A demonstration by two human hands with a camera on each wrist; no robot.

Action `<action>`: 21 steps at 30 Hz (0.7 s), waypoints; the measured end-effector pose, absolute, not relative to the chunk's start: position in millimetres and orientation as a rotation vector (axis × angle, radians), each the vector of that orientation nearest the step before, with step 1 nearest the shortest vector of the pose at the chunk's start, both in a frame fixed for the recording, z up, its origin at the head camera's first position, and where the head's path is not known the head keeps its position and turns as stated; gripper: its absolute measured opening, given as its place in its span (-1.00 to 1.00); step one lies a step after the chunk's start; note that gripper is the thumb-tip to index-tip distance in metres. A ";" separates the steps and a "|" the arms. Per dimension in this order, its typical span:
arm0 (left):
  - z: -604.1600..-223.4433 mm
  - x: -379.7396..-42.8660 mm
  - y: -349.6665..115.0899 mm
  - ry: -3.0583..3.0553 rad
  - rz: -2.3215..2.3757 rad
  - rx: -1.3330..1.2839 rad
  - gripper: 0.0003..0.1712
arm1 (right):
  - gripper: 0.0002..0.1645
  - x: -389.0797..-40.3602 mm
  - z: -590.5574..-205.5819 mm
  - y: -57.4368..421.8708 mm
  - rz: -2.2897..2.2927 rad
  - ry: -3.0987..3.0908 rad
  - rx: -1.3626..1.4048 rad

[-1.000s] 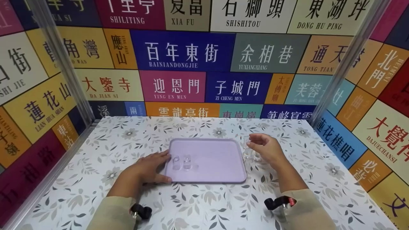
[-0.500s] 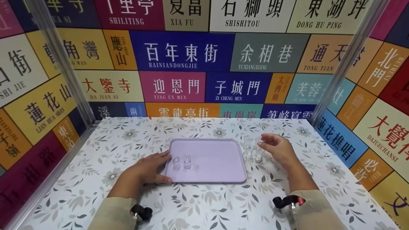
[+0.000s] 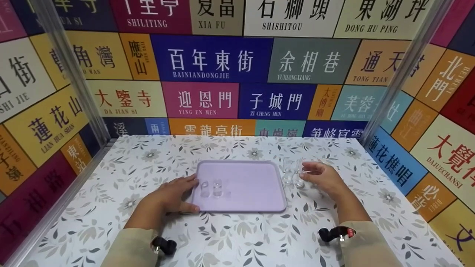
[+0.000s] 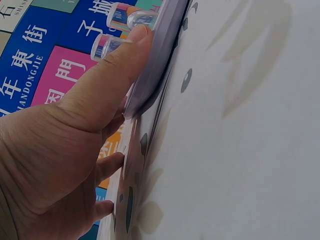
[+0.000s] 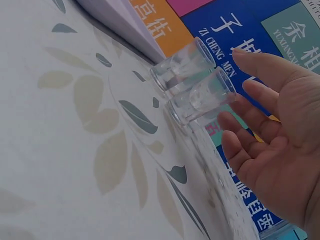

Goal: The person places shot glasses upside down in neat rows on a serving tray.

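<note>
A lilac tray [image 3: 252, 185] lies on the table, carrying two small clear shot glasses, one to the left [image 3: 205, 190] and one beside it [image 3: 217, 189]. My left hand [image 3: 172, 194] rests along the tray's left side, its thumb [image 4: 117, 65] against the edge and its other fingers spread. Right of the tray stand two more clear shot glasses, one farther left [image 5: 182, 65] and one closer to my right hand [image 5: 205, 97]. My right hand [image 3: 323, 180] is beside the closer one, thumb and fingers parted and slightly bent; whether a fingertip touches the glass is hard to tell.
A white table [image 3: 237, 237] with a leaf pattern spreads under everything. Behind it and on both sides rise panels [image 3: 215, 59] of coloured signs, joined by clear corner strips [image 3: 404, 74]. Each wrist bears a black camera mount, such as the right one [image 3: 330, 234].
My right hand has drawn back to the right from the glasses beside the tray, then dipped slightly lower next to the nearer one. The left hand and tray have stayed put.
</note>
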State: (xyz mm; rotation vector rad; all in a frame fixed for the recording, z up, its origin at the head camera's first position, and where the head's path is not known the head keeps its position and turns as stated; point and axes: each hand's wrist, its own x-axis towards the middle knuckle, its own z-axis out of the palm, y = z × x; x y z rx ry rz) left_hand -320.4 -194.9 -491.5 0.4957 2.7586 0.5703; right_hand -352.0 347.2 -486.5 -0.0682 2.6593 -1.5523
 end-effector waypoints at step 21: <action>-490.0 -317.2 -193.1 2.755 0.599 0.466 0.28 | -0.30 -358.5 -511.7 348.3 -1.267 2.775 -0.114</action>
